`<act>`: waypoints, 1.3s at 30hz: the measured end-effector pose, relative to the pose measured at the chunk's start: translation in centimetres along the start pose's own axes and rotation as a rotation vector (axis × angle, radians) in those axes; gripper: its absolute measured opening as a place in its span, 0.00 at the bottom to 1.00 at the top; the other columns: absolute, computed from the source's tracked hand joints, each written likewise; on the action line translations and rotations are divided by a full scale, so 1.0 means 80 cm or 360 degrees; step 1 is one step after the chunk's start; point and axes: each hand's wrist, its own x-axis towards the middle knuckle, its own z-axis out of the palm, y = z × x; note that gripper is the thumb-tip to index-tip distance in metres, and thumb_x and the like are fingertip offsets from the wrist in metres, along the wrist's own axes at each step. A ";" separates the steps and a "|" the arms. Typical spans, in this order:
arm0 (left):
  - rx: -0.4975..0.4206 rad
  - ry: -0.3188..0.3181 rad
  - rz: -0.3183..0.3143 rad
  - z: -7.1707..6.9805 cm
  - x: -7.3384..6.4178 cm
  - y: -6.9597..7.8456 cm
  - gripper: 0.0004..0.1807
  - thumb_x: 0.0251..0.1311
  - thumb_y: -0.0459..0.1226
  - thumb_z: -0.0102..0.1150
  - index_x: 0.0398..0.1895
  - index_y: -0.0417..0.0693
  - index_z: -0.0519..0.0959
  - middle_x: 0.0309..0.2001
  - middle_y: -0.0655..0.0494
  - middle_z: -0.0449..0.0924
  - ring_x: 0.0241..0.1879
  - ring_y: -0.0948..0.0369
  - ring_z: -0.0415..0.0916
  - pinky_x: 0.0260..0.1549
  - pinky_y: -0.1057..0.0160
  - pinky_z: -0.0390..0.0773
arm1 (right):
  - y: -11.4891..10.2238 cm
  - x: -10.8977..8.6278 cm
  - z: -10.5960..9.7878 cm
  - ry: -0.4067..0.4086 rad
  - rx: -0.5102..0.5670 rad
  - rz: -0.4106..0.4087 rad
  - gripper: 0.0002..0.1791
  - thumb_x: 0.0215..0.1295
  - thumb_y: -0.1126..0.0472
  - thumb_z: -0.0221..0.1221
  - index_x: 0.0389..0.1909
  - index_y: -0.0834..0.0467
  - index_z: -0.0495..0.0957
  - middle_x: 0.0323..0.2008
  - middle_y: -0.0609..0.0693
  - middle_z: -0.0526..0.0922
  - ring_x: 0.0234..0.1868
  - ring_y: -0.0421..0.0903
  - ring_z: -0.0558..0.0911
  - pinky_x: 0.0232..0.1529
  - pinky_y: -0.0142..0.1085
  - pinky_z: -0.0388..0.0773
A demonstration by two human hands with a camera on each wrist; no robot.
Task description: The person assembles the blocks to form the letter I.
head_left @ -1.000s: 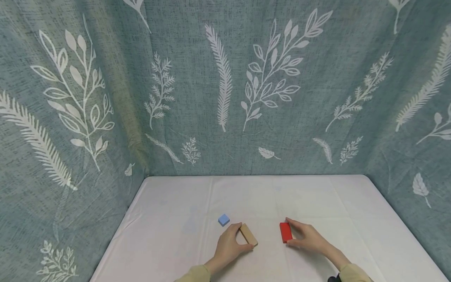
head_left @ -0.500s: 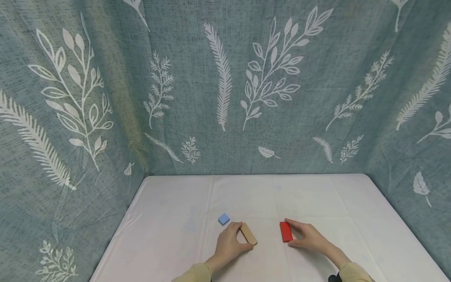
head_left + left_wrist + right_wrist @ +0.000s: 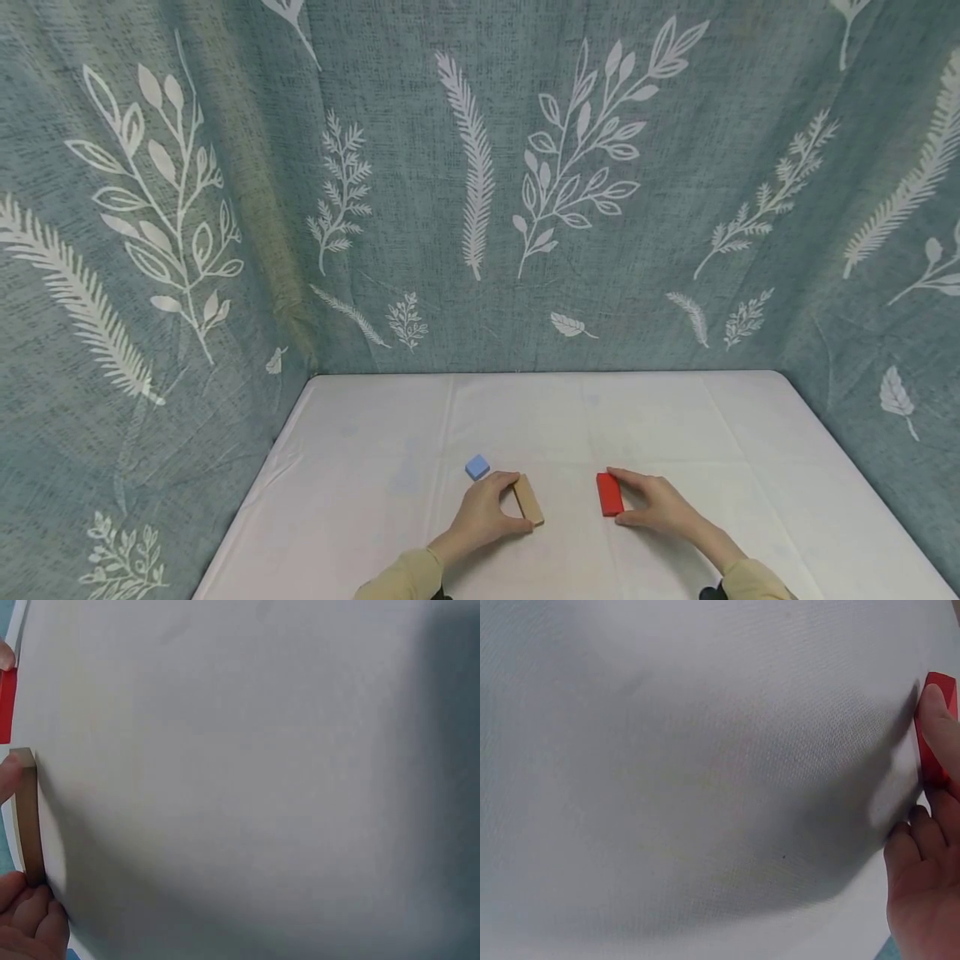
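In the head view my left hand [image 3: 478,515] holds a plain wooden block [image 3: 528,502] by its two ends, thumb at the near end and fingers at the far end. The same wooden block [image 3: 28,817] stands at the left edge of the left wrist view. To the right, a red rectangular block [image 3: 610,495] lies between the thumb and fingers of my right hand [image 3: 663,507]. The right wrist view shows the right thumb [image 3: 936,712] against the red block [image 3: 926,759]. A small blue block [image 3: 477,467] sits just beyond the left fingers.
A white cloth [image 3: 525,417] with faint creases covers the table. Behind it and at both sides hangs a grey-green curtain [image 3: 420,167] with white leaf prints.
The near end of the wooden block has swung slightly left with my left thumb, so the block stands a little straighter. The red and blue blocks look nearly unmoved.
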 end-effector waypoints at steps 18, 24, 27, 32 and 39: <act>-0.0008 -0.0079 -0.0009 -0.003 0.006 -0.006 0.39 0.37 0.47 0.77 0.55 0.39 0.76 0.53 0.47 0.80 0.54 0.49 0.76 0.57 0.51 0.75 | 0.000 -0.001 0.004 0.0093 0.0114 0.0074 0.41 0.44 0.55 0.73 0.61 0.64 0.71 0.59 0.62 0.76 0.62 0.62 0.72 0.59 0.54 0.73; -0.0011 -0.0074 -0.0008 -0.004 0.007 -0.005 0.39 0.37 0.47 0.77 0.55 0.39 0.76 0.53 0.47 0.80 0.54 0.49 0.76 0.57 0.51 0.75 | -0.005 -0.002 -0.003 0.0121 0.0103 0.0006 0.41 0.43 0.54 0.73 0.60 0.65 0.71 0.58 0.62 0.77 0.61 0.62 0.73 0.58 0.53 0.73; -0.0001 -0.0078 -0.0019 -0.005 0.007 -0.005 0.39 0.36 0.48 0.77 0.54 0.40 0.76 0.53 0.48 0.80 0.54 0.49 0.76 0.57 0.51 0.75 | -0.008 -0.002 -0.006 0.0134 0.0103 -0.0024 0.40 0.44 0.57 0.73 0.60 0.66 0.71 0.58 0.63 0.76 0.61 0.63 0.73 0.57 0.52 0.75; 0.0003 -0.0091 -0.0034 -0.006 0.006 -0.005 0.39 0.36 0.47 0.77 0.54 0.40 0.76 0.52 0.48 0.80 0.54 0.50 0.76 0.57 0.52 0.75 | -0.012 -0.002 -0.010 0.0150 0.0102 -0.0060 0.39 0.45 0.59 0.73 0.59 0.67 0.71 0.58 0.64 0.76 0.60 0.64 0.73 0.55 0.48 0.76; -0.0013 -0.0095 -0.0030 -0.007 0.007 -0.005 0.39 0.36 0.47 0.78 0.54 0.39 0.76 0.52 0.47 0.80 0.54 0.50 0.76 0.57 0.52 0.75 | -0.017 -0.006 -0.013 0.0170 0.0121 -0.0103 0.39 0.45 0.59 0.72 0.59 0.67 0.71 0.58 0.63 0.76 0.59 0.63 0.74 0.55 0.48 0.77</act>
